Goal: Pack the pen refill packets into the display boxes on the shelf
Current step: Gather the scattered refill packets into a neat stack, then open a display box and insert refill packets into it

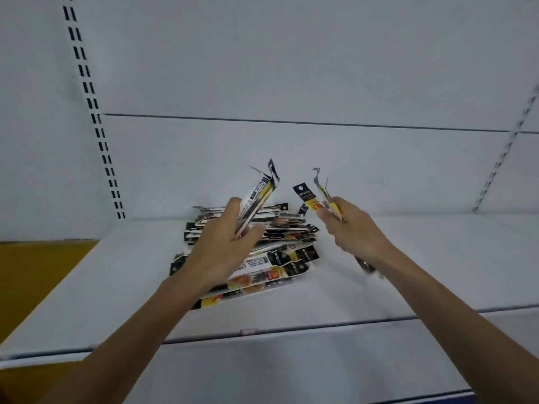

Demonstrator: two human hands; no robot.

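Head view, shelf: white shelf board [379, 281] carries a loose pile of pen refill packets [280, 258] near its middle.
Left hand [224, 243]: fingers curled round a left bundle [256, 199] of packets, tilted above the pile.
Right hand [350, 225]: pinches a right bundle [315, 196], raised beside the pile.
Around: slotted upright [96, 121] on the left; yellow surface [35, 272] beyond it.
Writing: black headers read M&G; finer print is blurred.

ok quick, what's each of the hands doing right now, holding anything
Left hand: grips a bunch of refill packets, held above the pile.
Right hand: grips a second bunch of packets.
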